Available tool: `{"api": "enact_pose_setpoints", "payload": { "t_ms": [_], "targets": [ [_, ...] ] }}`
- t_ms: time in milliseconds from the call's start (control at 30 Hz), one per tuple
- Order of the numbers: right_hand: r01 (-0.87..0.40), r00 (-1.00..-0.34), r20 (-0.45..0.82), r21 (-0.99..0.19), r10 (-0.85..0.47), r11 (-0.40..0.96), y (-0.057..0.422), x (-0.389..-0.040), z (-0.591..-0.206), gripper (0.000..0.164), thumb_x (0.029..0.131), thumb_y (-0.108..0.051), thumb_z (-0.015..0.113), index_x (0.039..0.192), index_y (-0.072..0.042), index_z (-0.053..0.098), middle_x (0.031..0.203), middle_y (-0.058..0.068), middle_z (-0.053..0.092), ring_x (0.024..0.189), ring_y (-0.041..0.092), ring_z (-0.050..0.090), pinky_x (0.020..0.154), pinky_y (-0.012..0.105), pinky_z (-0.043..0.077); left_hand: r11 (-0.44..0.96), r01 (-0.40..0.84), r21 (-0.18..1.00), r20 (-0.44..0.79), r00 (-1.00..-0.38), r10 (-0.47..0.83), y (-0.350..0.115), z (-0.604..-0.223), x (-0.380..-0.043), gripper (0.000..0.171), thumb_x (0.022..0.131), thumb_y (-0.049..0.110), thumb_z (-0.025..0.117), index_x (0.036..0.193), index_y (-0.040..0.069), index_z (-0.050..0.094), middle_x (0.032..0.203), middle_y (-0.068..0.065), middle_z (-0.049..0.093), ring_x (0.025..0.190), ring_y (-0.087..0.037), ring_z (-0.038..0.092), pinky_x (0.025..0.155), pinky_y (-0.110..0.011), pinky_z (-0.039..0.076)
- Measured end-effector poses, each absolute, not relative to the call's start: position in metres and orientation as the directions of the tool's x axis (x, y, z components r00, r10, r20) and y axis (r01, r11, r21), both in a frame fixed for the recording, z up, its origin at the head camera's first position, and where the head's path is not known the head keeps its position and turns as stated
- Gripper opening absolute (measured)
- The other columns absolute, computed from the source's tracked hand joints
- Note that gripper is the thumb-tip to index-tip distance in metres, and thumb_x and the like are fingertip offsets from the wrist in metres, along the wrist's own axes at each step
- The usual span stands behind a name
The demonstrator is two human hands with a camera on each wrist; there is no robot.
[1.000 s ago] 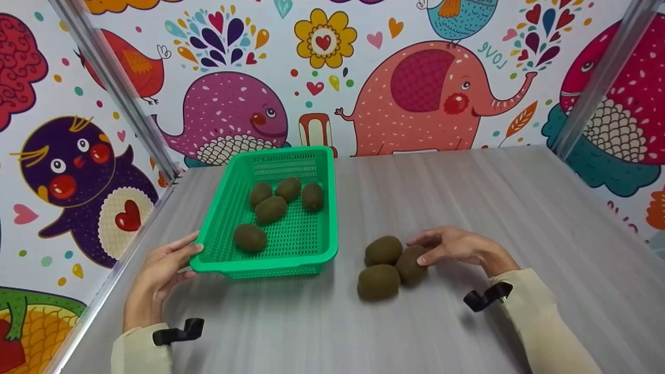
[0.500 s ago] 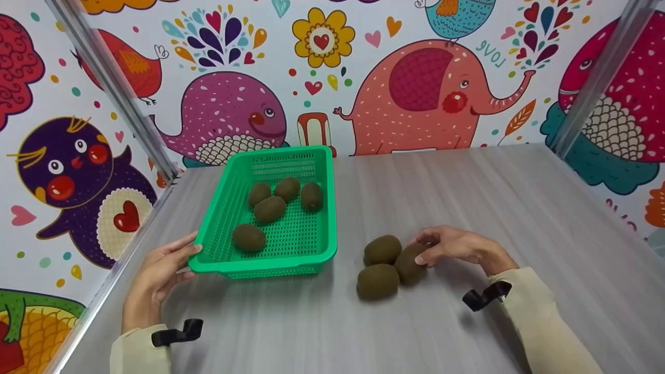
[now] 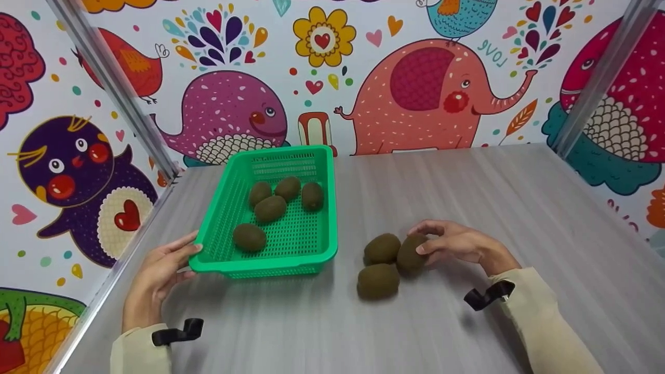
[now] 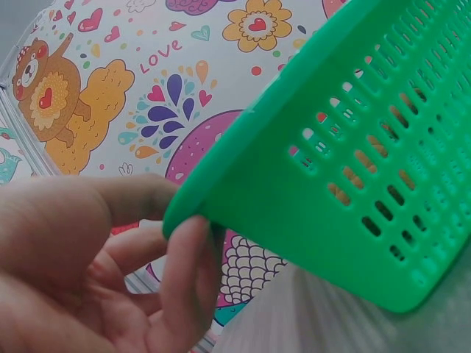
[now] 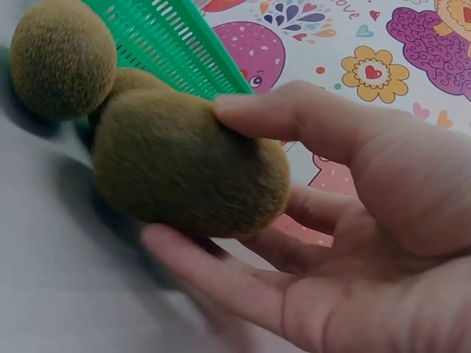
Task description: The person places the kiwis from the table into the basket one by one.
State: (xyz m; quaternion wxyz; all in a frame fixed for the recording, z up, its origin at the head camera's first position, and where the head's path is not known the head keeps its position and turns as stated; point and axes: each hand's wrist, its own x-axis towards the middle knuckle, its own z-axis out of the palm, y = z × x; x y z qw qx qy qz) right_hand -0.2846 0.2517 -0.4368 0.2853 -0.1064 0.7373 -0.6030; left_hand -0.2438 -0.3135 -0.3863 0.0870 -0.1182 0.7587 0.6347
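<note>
My left hand [image 3: 160, 270] pinches the rim of a green plastic basket [image 4: 309, 228] at its near left corner, thumb and fingers on either side of the lip. Inside the basket lie several brown kiwis [image 3: 250, 238]. To the right of it, my right hand [image 3: 457, 244] holds a kiwi [image 5: 191, 165] between thumb and fingers. In the right wrist view this fuzzy kiwi sits at the fingertips, with a shadow on the table under it. Two more kiwis stand close beside it, one farther back [image 3: 383, 249] and one nearer [image 3: 378, 282].
The grey wood-grain table [image 3: 291, 327] carries everything. Behind it rises a white wall with cartoon animals [image 3: 421, 98], and a metal post [image 3: 119, 93] stands at the left corner. Black straps [image 3: 179, 332] circle both wrists.
The right hand's kiwi has risen and shifted slightly away from the nearer kiwi, the fingers now closer around it. My left hand and the basket stay where they were.
</note>
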Motion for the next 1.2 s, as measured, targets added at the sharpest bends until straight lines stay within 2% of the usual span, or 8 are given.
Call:
{"api": "enact_pose_setpoints", "payload": {
  "t_ms": [267,500,733,900,1200],
  "targets": [
    [0.239,-0.851,-0.278,-0.960,-0.446,0.142,0.250,-0.287,-0.438,0.059,0.089,-0.008,0.073,0.141,0.000,0.048,0.128,0.010,0.049,0.107,0.017,0.060,0.091,0.034,0.057,0.171,-0.305,0.937,-0.297,-0.952,-0.071,-0.312,-0.387,-0.245,0.070,0.097,0.025,0.067,0.155,0.007,0.033,0.089,0.017,0.070,0.076,-0.002,0.066,0.066,-0.021,0.058],
    [0.243,-0.850,-0.265,-0.964,-0.454,0.109,0.249,-0.284,-0.436,0.063,0.093,-0.009,0.068,0.148,0.001,0.039,0.129,0.005,0.045,0.100,0.014,0.057,0.087,0.032,0.056,0.181,-0.307,0.934,-0.297,-0.952,-0.081,-0.311,-0.387,-0.245,0.069,0.097,0.026,0.068,0.154,0.008,0.034,0.089,0.016,0.069,0.075,-0.002,0.065,0.067,-0.020,0.058],
    [0.228,-0.858,-0.248,-0.969,-0.450,0.098,0.240,-0.281,-0.425,0.067,0.095,-0.011,0.065,0.148,0.007,0.029,0.125,0.006,0.052,0.106,0.015,0.058,0.093,0.036,0.056,0.179,-0.303,0.936,-0.294,-0.953,-0.074,-0.313,-0.386,-0.243,0.070,0.096,0.028,0.069,0.154,0.008,0.035,0.090,0.017,0.068,0.077,-0.002,0.065,0.067,-0.020,0.058],
    [0.232,-0.870,-0.230,-0.972,-0.437,0.050,0.235,-0.278,-0.417,0.062,0.096,-0.012,0.063,0.145,0.007,0.030,0.126,0.007,0.057,0.112,0.016,0.062,0.096,0.040,0.056,0.170,-0.306,0.937,-0.299,-0.952,-0.067,-0.313,-0.386,-0.244,0.071,0.096,0.028,0.069,0.154,0.009,0.035,0.091,0.017,0.068,0.077,-0.003,0.065,0.069,-0.022,0.058],
    [0.285,-0.898,-0.230,-0.954,-0.376,-0.097,0.224,-0.273,-0.410,0.054,0.098,-0.009,0.060,0.146,-0.002,0.036,0.115,-0.001,0.066,0.104,0.017,0.069,0.092,0.040,0.057,0.157,-0.293,0.943,-0.287,-0.956,-0.061,-0.313,-0.386,-0.244,0.068,0.097,0.024,0.068,0.154,0.008,0.034,0.094,0.017,0.070,0.077,-0.002,0.067,0.066,-0.022,0.058]
  ]
}}
